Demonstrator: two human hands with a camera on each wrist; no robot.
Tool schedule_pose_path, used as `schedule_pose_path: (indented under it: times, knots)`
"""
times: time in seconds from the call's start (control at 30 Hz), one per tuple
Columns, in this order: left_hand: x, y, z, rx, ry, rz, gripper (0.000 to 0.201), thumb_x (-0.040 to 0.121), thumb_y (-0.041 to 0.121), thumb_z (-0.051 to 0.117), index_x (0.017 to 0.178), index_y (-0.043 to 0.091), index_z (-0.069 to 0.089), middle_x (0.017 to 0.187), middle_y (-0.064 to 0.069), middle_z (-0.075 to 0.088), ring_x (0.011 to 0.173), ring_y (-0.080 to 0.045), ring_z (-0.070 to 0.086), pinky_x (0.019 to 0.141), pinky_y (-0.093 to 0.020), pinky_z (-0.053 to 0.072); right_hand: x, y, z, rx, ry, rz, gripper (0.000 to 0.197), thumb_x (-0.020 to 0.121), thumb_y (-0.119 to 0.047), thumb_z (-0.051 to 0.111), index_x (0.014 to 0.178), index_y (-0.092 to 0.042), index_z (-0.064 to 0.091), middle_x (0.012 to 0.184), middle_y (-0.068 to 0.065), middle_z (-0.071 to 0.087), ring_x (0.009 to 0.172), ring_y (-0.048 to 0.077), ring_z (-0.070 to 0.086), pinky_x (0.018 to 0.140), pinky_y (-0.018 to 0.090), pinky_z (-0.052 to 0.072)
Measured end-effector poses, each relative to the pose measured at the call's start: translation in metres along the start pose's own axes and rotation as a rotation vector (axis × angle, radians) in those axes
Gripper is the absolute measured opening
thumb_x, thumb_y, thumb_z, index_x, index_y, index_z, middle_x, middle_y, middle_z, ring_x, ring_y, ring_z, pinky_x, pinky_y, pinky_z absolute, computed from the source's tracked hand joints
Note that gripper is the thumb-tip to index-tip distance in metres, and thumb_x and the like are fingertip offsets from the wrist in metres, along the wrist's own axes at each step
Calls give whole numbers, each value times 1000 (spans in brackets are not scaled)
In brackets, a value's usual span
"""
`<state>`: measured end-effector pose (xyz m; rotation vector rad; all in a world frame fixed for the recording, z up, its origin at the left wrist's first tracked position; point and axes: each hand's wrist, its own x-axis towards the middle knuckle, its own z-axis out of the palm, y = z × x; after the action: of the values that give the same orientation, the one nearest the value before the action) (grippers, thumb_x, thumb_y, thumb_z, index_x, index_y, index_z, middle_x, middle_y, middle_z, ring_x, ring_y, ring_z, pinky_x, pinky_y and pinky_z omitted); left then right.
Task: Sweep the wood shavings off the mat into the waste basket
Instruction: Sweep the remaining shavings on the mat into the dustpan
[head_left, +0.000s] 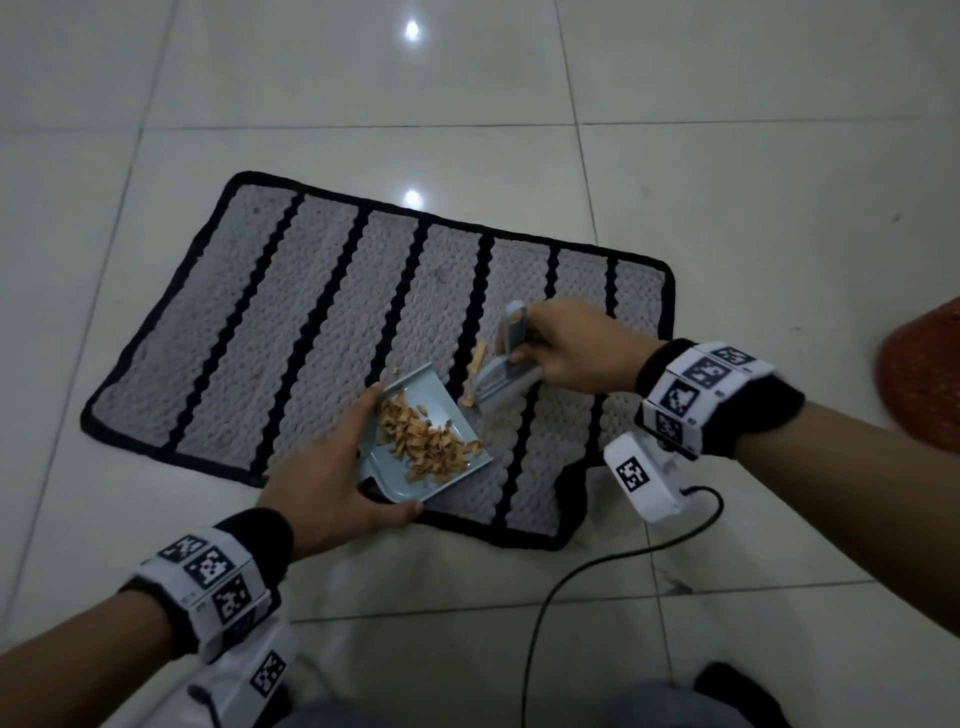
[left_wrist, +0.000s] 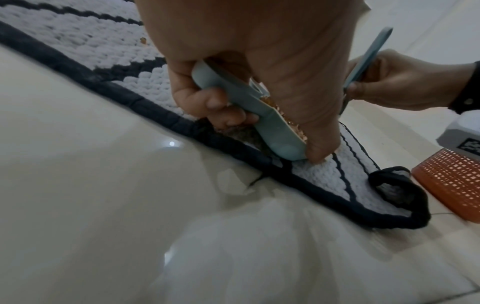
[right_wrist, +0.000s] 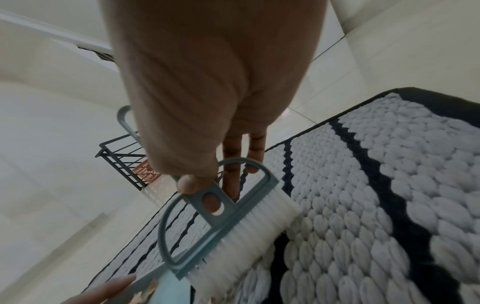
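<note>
While most shavings (head_left: 426, 441) already lie in the dustpan (head_left: 415, 447) near the mat (head_left: 311, 312) front edge, strays (head_left: 477, 358) sit just under the brush (head_left: 501, 374), between both hands. Left hand (head_left: 332, 478) grips the pan; right hand (head_left: 571, 348) pinches the brush handle. Basket (head_left: 924, 374) off the mat's right edge, nearer the right hand.

Left wrist: fingers (left_wrist: 215, 102) curled round the pan's handle.

Right wrist: thumb (right_wrist: 192, 181) pinches the handle; bristles (right_wrist: 249, 232) point at the pan's lip.

Black wristbands (head_left: 724, 395) with white square-patterned marker blocks, white wrist cameras (head_left: 644, 475), black cable (head_left: 597, 571)
</note>
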<state>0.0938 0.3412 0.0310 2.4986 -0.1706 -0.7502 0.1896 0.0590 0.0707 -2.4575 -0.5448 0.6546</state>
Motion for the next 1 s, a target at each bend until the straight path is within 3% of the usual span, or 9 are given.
schedule_pose_path:
  times: [0.2,0.37,0.47,0.53,0.67,0.8,0.93,1.0]
  knots:
    - [-8,4,12,-90,-20,-33,128,64,62,78,149,41,-15,133,10,57,100,-13,63,79,-23,52,-6,-2,0,46,100,-67,17,90,-7,55,101,-14,67,98,5,72,91,20,66,82,35,54]
    - [-12,16,25,-201,-12,-60,128,67,58,78,150,37,-18,144,11,47,112,-12,60,86,-21,50,-7,6,9,129,431,-77,15,96,-12,54,107,-11,64,95,3,67,82,16,58,70,18,44]
    - [-14,24,31,-273,15,-95,128,69,52,80,150,37,-18,150,10,39,122,-15,54,93,-26,47,-5,10,25,94,548,-70,17,98,-13,50,107,-7,63,88,6,63,74,21,53,64,32,43]
    - [-14,28,34,-304,36,-104,128,69,50,81,150,37,-17,150,9,39,123,-16,53,93,-25,46,-7,9,38,80,520,-79,18,96,-9,50,109,-7,63,91,3,62,77,21,53,67,32,42]
    - [-12,30,37,-320,58,-119,128,68,50,81,150,37,-16,143,9,48,114,-15,58,86,-23,47,-23,-6,61,9,413,-135,24,94,-8,49,115,-6,61,105,13,67,90,30,58,78,45,50]
    - [-9,28,38,-351,71,-129,129,65,53,81,150,38,-15,141,7,51,112,-16,60,89,-30,53,-43,-21,77,31,350,-179,26,94,-10,50,118,-6,60,111,12,67,100,29,60,85,43,51]
    - [-7,27,39,-367,74,-128,129,64,52,83,151,38,-13,141,11,50,114,-13,58,92,-28,51,-41,-25,65,141,549,-145,15,96,-11,51,105,-5,62,93,11,66,81,26,58,71,42,51]
    - [-7,28,39,-367,72,-131,129,64,53,82,150,39,-12,142,11,49,115,-13,58,93,-28,50,-30,-18,54,136,654,-112,18,97,-12,50,107,-3,62,93,13,66,79,28,59,69,42,52]
